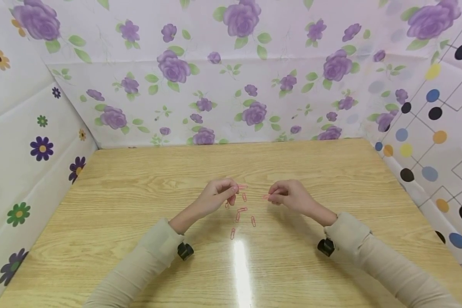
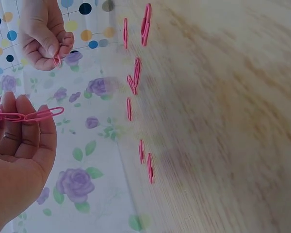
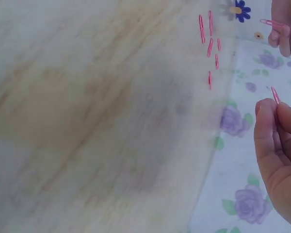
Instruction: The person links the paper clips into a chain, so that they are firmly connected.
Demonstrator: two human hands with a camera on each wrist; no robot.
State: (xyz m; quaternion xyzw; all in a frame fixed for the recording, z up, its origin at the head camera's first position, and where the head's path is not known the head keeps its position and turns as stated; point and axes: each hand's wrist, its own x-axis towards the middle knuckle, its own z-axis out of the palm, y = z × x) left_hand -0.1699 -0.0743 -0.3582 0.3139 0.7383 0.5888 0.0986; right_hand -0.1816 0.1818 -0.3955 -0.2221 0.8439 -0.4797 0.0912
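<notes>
My left hand (image 1: 217, 196) pinches a short chain of linked pink paper clips (image 2: 44, 114) between thumb and fingers, raised above the table. One end of the chain sticks out toward the right hand; its other end is partly hidden by the thumb. A single pink paper clip (image 3: 275, 95) is pinched in my right hand (image 1: 291, 197), its tip pointing toward the left hand. The two hands are apart, with a gap between the clips. Several loose pink paper clips (image 1: 253, 221) lie scattered on the table below and between the hands.
The wood-grain table (image 1: 138, 175) carries a bright light reflection near its front. Behind it hangs a purple-flowered cloth (image 1: 138, 92), with patterned cloths at left and right. Each wrist wears a small black camera (image 1: 185, 250).
</notes>
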